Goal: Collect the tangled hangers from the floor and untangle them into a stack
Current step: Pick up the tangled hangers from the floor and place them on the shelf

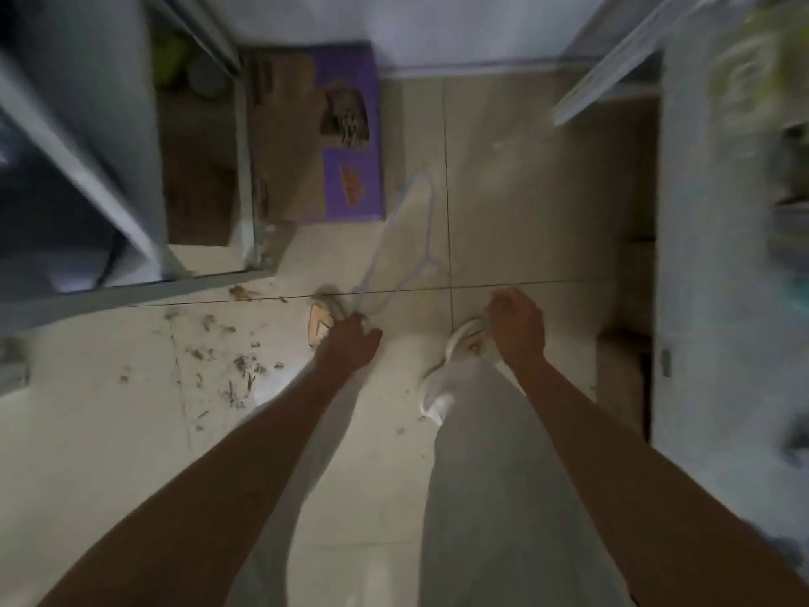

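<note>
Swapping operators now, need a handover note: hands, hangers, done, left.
Left hand: grips the lower end of a pale purple hanger, which extends forward over the tiled floor.
Right hand: loosely curled, holds nothing that shows.
Done: one hanger in hand. No stack in view.
Left: find the other hangers, none visible here; untangle and stack them. Frame is blurred, so check the grip.

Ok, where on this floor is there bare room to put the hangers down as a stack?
Bare tile lies ahead between the purple box and the right-hand cabinet. The floor at lower left is littered with debris. The left hand grips a hanger.
</note>
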Tool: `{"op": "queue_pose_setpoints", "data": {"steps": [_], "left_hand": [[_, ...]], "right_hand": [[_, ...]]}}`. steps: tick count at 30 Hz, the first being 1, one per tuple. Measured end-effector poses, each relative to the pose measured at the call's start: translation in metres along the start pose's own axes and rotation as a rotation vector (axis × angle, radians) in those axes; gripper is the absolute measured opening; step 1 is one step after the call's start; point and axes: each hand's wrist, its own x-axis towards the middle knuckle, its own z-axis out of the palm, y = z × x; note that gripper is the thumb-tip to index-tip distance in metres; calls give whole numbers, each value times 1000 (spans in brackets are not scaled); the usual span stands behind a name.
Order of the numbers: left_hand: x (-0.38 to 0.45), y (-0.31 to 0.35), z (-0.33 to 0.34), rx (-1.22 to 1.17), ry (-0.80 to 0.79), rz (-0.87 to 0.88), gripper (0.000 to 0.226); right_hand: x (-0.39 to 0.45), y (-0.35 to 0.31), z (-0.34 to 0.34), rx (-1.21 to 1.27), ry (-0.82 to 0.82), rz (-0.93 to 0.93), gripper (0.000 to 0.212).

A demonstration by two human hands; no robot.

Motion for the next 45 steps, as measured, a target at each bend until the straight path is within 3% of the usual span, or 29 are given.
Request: {"op": "queue_pose_setpoints", "data": {"steps": [5, 8, 12, 15, 19, 24, 29, 32, 35, 37, 40, 45], "left_hand": [[212, -10, 78, -77, 100, 21, 47], [310, -13, 111, -73, 261, 26, 44], [372, -21, 126, -83, 398, -29, 41], [377, -37, 120, -43, 332, -55, 37], [323, -42, 92, -105, 277, -20, 43], [176, -3, 32, -360, 116, -5, 48], [0, 51, -64, -400, -119, 3, 46], [-93, 70, -117, -391, -155, 84, 52], [-181, 85, -139, -542, -202, 125, 62], [-226, 95, -145, -585, -257, 149, 63], [-275, 121, -174, -602, -287, 298, 62], [-337, 185, -234, -393, -275, 659, 60]], "right_hand": [[173, 32, 151, 67, -85, 208, 40], [247, 52, 223, 86, 25, 248, 40], [292, 63, 276, 190, 253, 257, 32], [300, 71, 271, 232, 165, 243, 29], [263, 78, 214, 113, -163, 137, 27], [135, 52, 87, 359, -200, 209, 33], [-19, -24, -56, 574, -9, 214, 52], [-107, -65, -121, 666, 80, 166, 41], [-192, -82, -176, 689, 154, 144, 51], [-235, -79, -215, 719, 214, 129, 47], [-292, -71, -268, 817, 346, 102, 49], [-386, -50, -303, 1060, 512, 24, 67]]}}
